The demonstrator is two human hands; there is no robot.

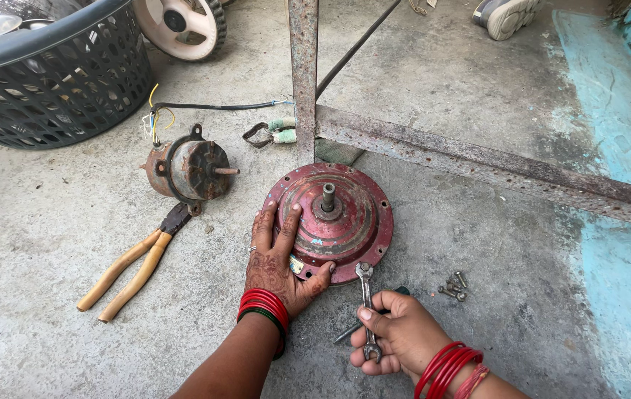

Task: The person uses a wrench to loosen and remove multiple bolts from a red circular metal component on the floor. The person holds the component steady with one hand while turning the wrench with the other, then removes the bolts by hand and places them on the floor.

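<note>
Where the view begins, nearest the camera, the right hand (397, 336) has its grip closed round the lower half of a spanner (367, 310); fingers wrap the shank, thumb lies across it. Spanner stands near upright, its upper open jaw touching or just short of the rim of the red housing (348, 229); which, cannot be told. A dark, thin tool (352, 331) lies under this hand, mostly hidden. Red bangles on the wrist.

Left hand (278, 255): grip wide, fingers spread flat on the housing's near left side, thumb along its lower edge. It presses, holding nothing closed. Red and green bangles on the wrist.

Housing: round, red, worn, lying flat on the concrete floor (56, 244), stub shaft (328, 196) upright at its centre, small holes round the rim.

Bolts (453, 286): small loose cluster on the floor, right of the spanner, near it but apart.

Pliers (138, 266): tan handles, left of the left hand, well apart, jaws pointing toward a motor.

Motor (186, 170): rusty, on its side, shaft pointing right, coloured wires (154, 118) behind it.

Rusty frame (478, 159): angle bars, just beyond the housing.

Basket (56, 74): dark plastic mesh, far left.

Wheel (182, 26): white, top edge.

Shoe (504, 15): top right.
</note>
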